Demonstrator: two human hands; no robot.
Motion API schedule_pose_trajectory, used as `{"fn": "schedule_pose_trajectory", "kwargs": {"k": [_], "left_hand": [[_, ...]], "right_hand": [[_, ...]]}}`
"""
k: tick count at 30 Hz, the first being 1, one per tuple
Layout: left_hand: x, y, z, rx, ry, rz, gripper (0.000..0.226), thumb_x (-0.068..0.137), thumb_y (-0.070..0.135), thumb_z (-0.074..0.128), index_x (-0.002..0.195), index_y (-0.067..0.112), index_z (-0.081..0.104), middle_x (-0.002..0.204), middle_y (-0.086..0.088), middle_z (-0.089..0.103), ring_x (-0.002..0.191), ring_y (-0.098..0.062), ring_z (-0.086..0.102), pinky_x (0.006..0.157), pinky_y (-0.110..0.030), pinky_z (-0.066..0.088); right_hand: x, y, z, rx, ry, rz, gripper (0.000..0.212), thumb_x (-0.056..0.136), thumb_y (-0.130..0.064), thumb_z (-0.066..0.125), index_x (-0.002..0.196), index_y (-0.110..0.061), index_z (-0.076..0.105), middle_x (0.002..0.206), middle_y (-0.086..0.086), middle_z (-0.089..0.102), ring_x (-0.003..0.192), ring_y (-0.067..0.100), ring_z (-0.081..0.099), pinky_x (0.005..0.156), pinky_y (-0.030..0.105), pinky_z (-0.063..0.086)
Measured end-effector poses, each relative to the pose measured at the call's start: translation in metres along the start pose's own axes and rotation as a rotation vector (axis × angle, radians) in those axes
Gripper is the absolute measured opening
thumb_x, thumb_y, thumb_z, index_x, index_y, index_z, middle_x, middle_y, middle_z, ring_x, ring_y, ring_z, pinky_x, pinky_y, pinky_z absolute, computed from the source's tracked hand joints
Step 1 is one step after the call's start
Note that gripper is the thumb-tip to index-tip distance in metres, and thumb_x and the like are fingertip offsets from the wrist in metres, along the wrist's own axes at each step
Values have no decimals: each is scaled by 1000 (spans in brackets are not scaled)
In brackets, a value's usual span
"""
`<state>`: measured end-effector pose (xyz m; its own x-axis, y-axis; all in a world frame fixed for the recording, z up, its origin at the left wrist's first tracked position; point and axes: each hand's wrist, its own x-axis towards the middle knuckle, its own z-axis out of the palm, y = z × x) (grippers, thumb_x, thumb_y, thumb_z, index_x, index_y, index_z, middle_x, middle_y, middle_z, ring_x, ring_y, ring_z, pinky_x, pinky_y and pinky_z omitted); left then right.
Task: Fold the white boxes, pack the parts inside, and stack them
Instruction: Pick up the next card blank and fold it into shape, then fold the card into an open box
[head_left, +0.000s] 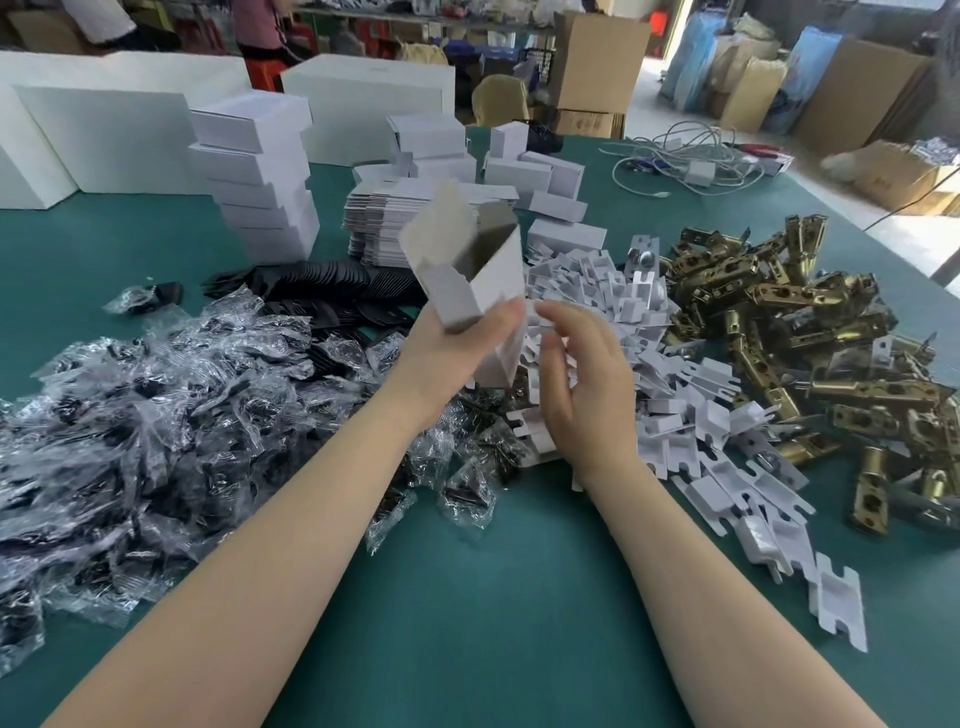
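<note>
Fingers of the left hand (457, 345) are curled round the lower end of a half-folded white cardboard box (470, 270), held up above the green tabletop (467, 597) with its open end and loose flaps tilted away from the person. Just right of those fingers, the right hand (582, 384) hovers with its fingers loosely spread and holding nothing, close to the box's edge but not clearly touching it. Beneath and beyond the right fingers lies a heap of white folded card inserts (675, 395), and farther right a pile of brass-coloured metal latch parts (810, 322). Left of the left fingers spreads a mound of small clear plastic bags with dark contents (156, 415). Beyond the fingers sit flat unfolded white box blanks (384, 218) and a leaning stack of finished white boxes (260, 176).
</note>
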<state>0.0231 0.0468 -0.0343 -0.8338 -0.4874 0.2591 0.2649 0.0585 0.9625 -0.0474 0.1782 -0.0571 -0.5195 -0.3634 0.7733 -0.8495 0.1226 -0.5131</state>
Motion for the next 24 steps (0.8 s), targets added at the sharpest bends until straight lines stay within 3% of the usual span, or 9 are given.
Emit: {"fn": "schedule_pose_trajectory", "kwargs": {"k": [3, 5, 7, 9, 11, 14, 17, 21, 24], "left_hand": [[-4, -4, 1, 126, -12, 8, 48, 72, 48, 75, 109, 20, 65, 97, 8, 72, 95, -11, 67, 79, -28, 56], [-6, -9, 0, 211, 32, 39, 35, 77, 41, 73, 108, 31, 61, 95, 18, 69, 92, -3, 64, 81, -23, 54], [-8, -12, 1, 241, 45, 86, 31, 79, 33, 74, 104, 44, 57, 93, 24, 67, 90, 3, 62, 80, -17, 52], [-9, -16, 2, 207, 38, 72, 37, 78, 28, 76, 106, 43, 58, 102, 19, 70, 99, -4, 66, 87, -24, 54], [-9, -20, 2, 170, 18, 49, 40, 78, 25, 77, 112, 35, 58, 108, 12, 71, 104, -11, 66, 91, -31, 55], [-8, -23, 1, 155, 10, 36, 40, 82, 21, 75, 117, 29, 59, 112, 8, 71, 104, -11, 67, 88, -28, 55], [-8, -22, 1, 156, 30, 33, 37, 84, 20, 75, 113, 36, 59, 111, 10, 70, 100, -7, 67, 83, -24, 56], [-8, -20, 2, 102, 40, 9, 42, 77, 26, 76, 112, 39, 58, 115, 4, 70, 105, -13, 68, 88, -31, 56], [-8, -21, 3, 67, 31, 8, 43, 78, 20, 77, 115, 32, 60, 108, 9, 73, 102, -12, 69, 82, -26, 57]], "right_hand": [[8, 0, -7, 88, 170, 210, 26, 101, -22, 41, 113, -15, 63, 101, -7, 64, 89, 2, 57, 77, 17, 46], [15, 2, -15, 208, 275, 362, 16, 101, -21, 44, 104, -25, 58, 90, -15, 60, 75, -4, 53, 67, 14, 45], [25, 2, -26, 393, 395, 516, 11, 101, -24, 46, 100, -28, 56, 85, -10, 59, 69, 0, 52, 62, 17, 45], [34, 3, -37, 599, 487, 649, 8, 102, -26, 48, 101, -24, 56, 84, -4, 61, 69, 5, 54, 63, 19, 46], [44, 5, -48, 764, 522, 734, 9, 101, -26, 52, 101, -20, 57, 79, -5, 62, 67, 7, 54, 64, 21, 44], [59, 12, -69, 870, 483, 787, 12, 98, -30, 55, 98, -20, 60, 76, -8, 64, 66, 7, 53, 68, 23, 41], [74, 19, -85, 1105, 508, 907, 17, 98, -38, 51, 90, -27, 61, 76, -10, 65, 63, 8, 52, 68, 28, 35], [78, 14, -77, 764, 391, 805, 16, 98, -33, 57, 91, -21, 62, 65, -10, 61, 56, 4, 48, 63, 21, 39], [76, 11, -63, 465, 207, 689, 9, 97, -29, 58, 99, -20, 63, 65, -11, 63, 53, 0, 48, 56, 18, 40]]}}
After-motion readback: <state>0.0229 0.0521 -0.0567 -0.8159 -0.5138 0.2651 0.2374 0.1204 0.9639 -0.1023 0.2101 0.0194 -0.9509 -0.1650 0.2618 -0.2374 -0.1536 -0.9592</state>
